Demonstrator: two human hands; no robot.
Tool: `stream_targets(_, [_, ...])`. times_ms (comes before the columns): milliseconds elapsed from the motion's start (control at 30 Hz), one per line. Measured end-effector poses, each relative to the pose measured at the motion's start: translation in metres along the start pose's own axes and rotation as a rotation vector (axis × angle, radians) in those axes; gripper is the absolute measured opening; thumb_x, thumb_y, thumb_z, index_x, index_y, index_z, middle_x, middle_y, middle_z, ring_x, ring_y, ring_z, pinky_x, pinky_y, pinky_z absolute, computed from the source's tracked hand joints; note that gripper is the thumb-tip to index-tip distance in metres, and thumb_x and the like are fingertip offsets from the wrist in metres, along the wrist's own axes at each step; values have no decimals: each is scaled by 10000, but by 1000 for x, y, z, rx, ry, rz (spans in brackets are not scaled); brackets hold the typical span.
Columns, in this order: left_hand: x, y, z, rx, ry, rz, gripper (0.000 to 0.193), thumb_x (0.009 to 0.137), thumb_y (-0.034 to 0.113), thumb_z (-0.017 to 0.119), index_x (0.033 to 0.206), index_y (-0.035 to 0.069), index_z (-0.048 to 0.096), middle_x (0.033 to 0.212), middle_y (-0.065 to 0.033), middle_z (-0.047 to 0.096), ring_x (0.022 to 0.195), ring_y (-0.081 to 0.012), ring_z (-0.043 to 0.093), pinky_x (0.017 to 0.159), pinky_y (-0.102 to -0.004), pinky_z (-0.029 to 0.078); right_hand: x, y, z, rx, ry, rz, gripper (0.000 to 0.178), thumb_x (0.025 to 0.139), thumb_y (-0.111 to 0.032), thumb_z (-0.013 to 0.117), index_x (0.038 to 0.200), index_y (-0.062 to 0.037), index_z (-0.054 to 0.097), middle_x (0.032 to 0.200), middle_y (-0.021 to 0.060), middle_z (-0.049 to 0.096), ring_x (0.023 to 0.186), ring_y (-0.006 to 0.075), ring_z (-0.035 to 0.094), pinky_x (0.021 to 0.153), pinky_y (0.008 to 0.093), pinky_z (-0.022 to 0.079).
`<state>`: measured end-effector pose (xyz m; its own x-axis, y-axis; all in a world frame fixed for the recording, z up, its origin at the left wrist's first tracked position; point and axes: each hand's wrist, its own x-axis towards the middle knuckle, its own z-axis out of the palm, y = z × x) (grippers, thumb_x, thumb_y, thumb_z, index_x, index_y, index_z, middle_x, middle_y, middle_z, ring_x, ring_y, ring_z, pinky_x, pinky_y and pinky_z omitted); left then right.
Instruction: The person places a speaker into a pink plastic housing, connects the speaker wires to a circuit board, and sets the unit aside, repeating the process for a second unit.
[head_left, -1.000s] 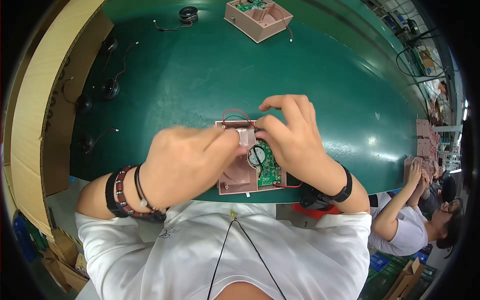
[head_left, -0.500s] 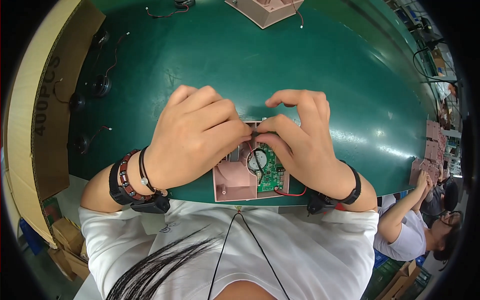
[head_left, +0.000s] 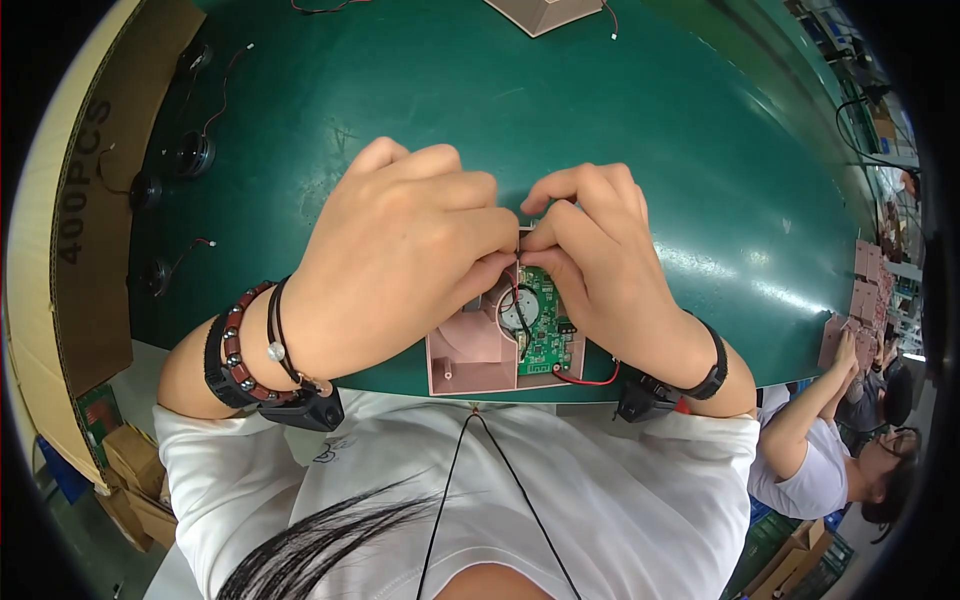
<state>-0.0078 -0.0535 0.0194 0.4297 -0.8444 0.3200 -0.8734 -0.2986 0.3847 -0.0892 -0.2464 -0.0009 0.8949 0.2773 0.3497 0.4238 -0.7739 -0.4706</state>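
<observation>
Under the fingers (head_left: pixel 553 234) and nearer, a pink housing (head_left: pixel 472 374) lies open side up, green circuit board (head_left: pixel 547 345) exposed, likely for easy reach. At its far end, left hand (head_left: pixel 405 235) and right hand (head_left: pixel 607 245) pinch narrowly, almost meeting (anything they grip is hidden). Well beyond them, a second housing (head_left: pixel 540 16) sits on the tabletop (head_left: pixel 430 90).

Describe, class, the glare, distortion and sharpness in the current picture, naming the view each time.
Head view: bright glare on the right side of the green table; head view: the cardboard box bows toward the dark rim; head view: the circuit board looks fairly sharp.
</observation>
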Motion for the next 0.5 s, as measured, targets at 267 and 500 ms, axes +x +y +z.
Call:
stream_targets(267, [-6, -15, -9, -245, 65, -53, 119, 713, 112, 760, 803, 112, 682, 739, 19, 593, 707, -198, 542, 663, -332, 400, 4, -5, -19, -136, 72, 6, 220, 733, -25, 713, 919, -74, 607, 1025, 64, 582, 908, 272, 500, 801, 371, 370])
stream_targets(500, [-12, -24, -12, -129, 77, 119, 160, 710, 117, 766, 857, 106, 706, 754, 6, 595, 696, -208, 540, 639, -334, 420, 4, -8, -15, -99, 45, -98, 253, 734, -50, 728, 960, -81, 619, 1014, 57, 593, 897, 268, 515, 774, 381, 373])
